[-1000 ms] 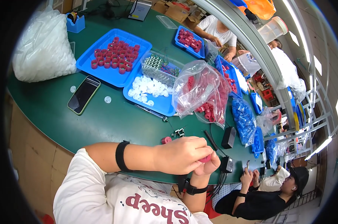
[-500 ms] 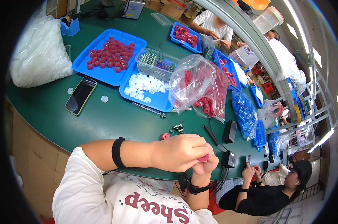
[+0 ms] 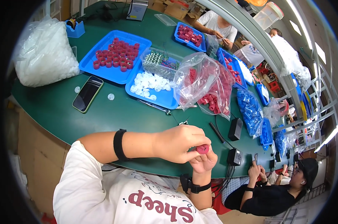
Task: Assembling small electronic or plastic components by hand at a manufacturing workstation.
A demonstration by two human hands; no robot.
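In front of my chest, a small red cylindrical plastic cap [image 3: 203, 149] is held between both hands, its round end facing up with a dark mark on it. My left hand [image 3: 178, 145] reaches in from the left and pinches the cap between thumb and fingers. From below, my right hand [image 3: 204, 162] grips the same cap, its fingers curled. Just beyond my left hand lie small metal parts with thin wires [image 3: 183, 122], partly hidden by it. Near those parts, a blue tray [image 3: 165, 101] holds clear round discs [image 3: 148, 85].
A large blue tray [image 3: 87, 64] carries several red caps. Around it are a phone [image 3: 87, 94], a bag of white pieces [image 3: 44, 56], a clear bin of small parts [image 3: 157, 69] and a bag of red caps [image 3: 199, 84]. Black adapters [image 3: 234, 156] stand right; a co-worker [image 3: 269, 190] sits beyond.
The cap has turned so its round end shows more fully, and my fingers have shifted around it. The view has moved slightly; a second red cap on the table is now hidden behind my left hand.
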